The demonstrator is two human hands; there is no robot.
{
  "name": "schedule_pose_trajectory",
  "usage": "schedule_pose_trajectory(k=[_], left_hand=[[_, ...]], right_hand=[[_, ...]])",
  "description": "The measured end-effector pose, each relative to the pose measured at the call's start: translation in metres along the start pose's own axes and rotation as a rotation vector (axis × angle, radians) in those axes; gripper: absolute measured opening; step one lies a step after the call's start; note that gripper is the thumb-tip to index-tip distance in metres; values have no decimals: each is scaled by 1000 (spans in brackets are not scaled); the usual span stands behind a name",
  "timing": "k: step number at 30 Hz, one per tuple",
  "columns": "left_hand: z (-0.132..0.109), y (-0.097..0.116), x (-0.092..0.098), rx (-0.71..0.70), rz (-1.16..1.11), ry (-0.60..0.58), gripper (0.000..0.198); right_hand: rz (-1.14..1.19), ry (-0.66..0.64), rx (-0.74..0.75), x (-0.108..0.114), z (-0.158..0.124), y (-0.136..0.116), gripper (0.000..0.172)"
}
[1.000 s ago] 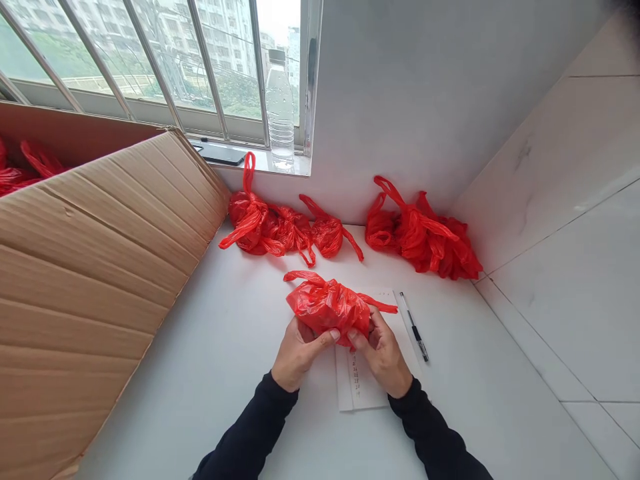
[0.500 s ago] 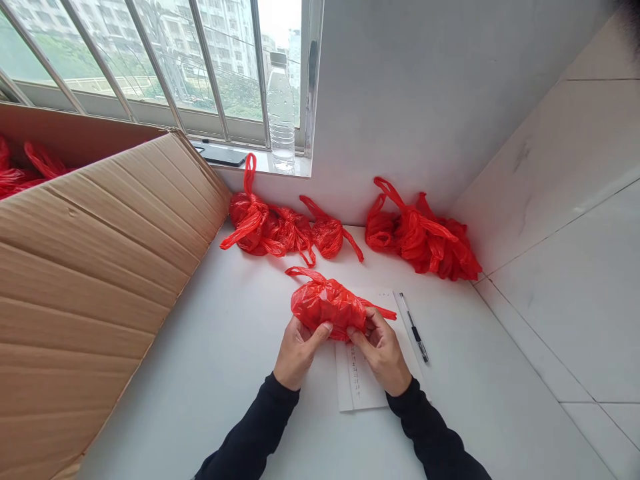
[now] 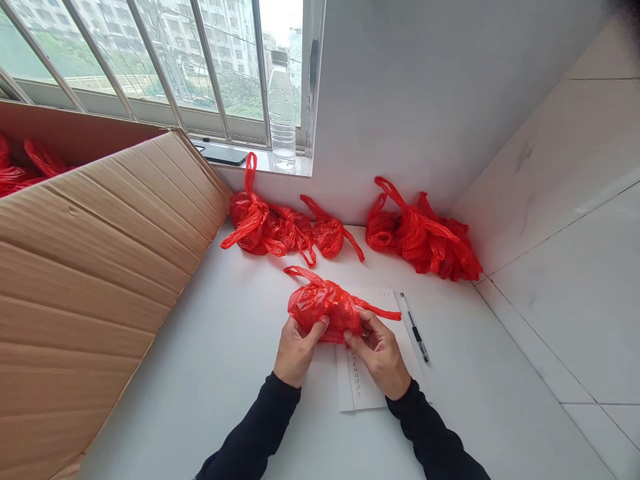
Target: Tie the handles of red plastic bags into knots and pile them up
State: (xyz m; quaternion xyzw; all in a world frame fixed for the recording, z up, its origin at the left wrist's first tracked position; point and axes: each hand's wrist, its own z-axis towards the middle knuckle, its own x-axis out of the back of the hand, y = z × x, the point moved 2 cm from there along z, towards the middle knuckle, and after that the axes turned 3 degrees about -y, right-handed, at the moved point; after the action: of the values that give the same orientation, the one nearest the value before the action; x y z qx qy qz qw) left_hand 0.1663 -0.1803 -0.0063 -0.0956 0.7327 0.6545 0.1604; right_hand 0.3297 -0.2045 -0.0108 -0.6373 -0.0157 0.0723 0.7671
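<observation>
A knotted red plastic bag (image 3: 325, 303) is held between both hands above the white table (image 3: 210, 373). My left hand (image 3: 296, 350) grips its left underside, thumb on the front. My right hand (image 3: 377, 350) pinches its lower right side, thumb in front and fingers partly behind. One tied handle points up to the left, the other stretches out to the right. Whatever is inside the bag cannot be made out. Beneath my right hand lies a white sheet of paper (image 3: 375, 397) with handwriting, partly covered. A black-and-clear pen (image 3: 415, 330) rests beside the paper.
Several knotted red bags (image 3: 265, 227) sit along the wall, and a red bag pile (image 3: 425, 237) fills the right corner. An open cardboard box (image 3: 110, 253) at left contains more red bags. A water bottle (image 3: 283, 110) and a phone (image 3: 225, 155) rest on the windowsill.
Both hands keep hold of the bag, which has shifted slightly left and been squeezed into a rounder shape. Its right handle reaches a little farther right.
</observation>
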Motion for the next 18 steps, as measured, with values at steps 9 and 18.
schedule_pose_trajectory(k=[9,18], left_hand=[[-2,15,-9,-200,143,-134,50],[-6,4,2,-161,33,-91,40]], right_hand=[[-11,-78,-16,-4,-4,-3,28],[161,49,-103,6,-1,-2,56]])
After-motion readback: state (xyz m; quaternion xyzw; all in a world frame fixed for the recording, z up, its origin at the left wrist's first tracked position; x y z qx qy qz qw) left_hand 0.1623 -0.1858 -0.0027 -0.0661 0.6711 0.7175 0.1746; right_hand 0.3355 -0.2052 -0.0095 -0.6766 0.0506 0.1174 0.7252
